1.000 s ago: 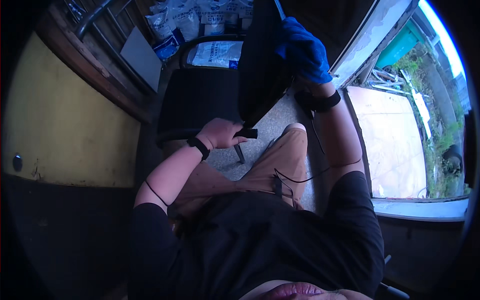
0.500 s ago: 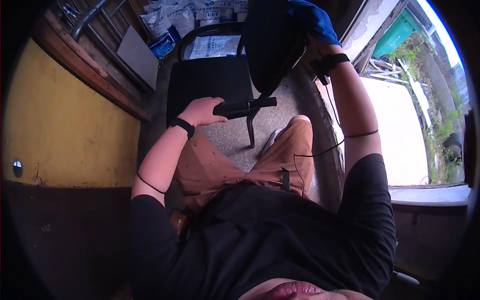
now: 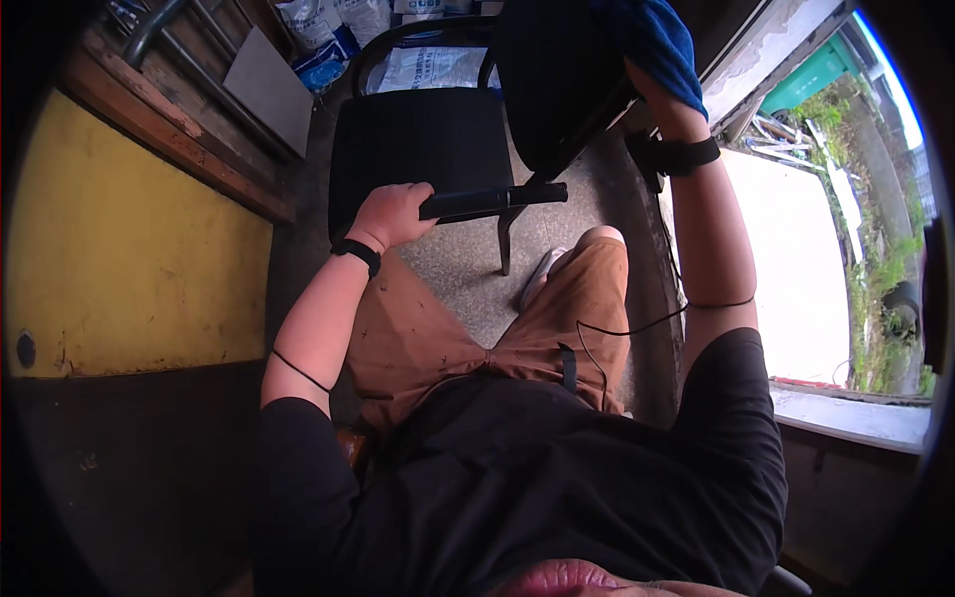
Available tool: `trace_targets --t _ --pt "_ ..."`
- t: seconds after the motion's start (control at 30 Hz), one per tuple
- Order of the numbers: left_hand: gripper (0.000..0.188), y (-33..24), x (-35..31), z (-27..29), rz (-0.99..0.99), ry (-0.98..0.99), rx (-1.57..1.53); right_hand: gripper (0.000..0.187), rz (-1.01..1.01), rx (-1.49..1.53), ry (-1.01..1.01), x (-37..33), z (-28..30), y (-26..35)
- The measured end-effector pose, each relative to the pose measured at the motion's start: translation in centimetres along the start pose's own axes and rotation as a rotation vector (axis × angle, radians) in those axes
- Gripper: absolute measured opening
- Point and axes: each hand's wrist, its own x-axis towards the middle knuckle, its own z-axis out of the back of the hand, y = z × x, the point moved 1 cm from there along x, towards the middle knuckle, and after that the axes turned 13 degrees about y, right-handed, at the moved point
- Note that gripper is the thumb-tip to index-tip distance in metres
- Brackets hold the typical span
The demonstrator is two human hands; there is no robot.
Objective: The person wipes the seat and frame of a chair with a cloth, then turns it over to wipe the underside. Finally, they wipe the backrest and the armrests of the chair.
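A black chair stands in front of me, its seat (image 3: 418, 139) to the left and its backrest (image 3: 552, 90) upright to the right. My left hand (image 3: 396, 214) is closed around the left end of the chair's near black armrest (image 3: 497, 200). At the upper right, my right hand (image 3: 679, 117) reaches to the outer side of the backrest, near its top. A blue cloth (image 3: 652, 45) covers that hand, hiding its fingers, and appears held against the backrest.
White and blue bags (image 3: 328, 30) lie behind the chair. A yellow panel (image 3: 149, 239) and a grey board (image 3: 267, 99) stand on the left. On the right is an opening with a white board (image 3: 766, 269) and a green bin (image 3: 811, 75) outside. A thin cable (image 3: 637, 326) hangs from my right arm.
My right hand and the cloth have shifted slightly right and down along the backrest. My left hand stays on the armrest. The whole view has moved a little.
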Motion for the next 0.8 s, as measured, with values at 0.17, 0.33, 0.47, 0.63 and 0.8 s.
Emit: trace_targets --t 0.17,0.33,0.47,0.63,0.8 --pt "0.029 1.2 3.3 0.4 0.017 -0.065 0.046 0.011 0.085 0.225 0.012 2.7 0.2 -5.2" --pt "0.030 1.8 5.4 0.5 0.021 -0.106 0.105 0.010 0.076 0.116 -0.068 3.3 0.3 -4.9" --pt "0.030 1.9 6.0 0.6 0.018 -0.123 0.134 0.016 -0.126 0.369 -0.069 3.0 0.3 -4.0" --pt "0.031 1.2 6.7 0.0 -0.019 -0.141 0.150 0.012 -0.079 -0.065 -0.144 2.7 1.3 -7.2" --pt "0.029 1.5 5.9 0.2 0.018 -0.161 0.111 0.027 -0.411 -0.180 0.067 -0.8 -0.8 -4.3"
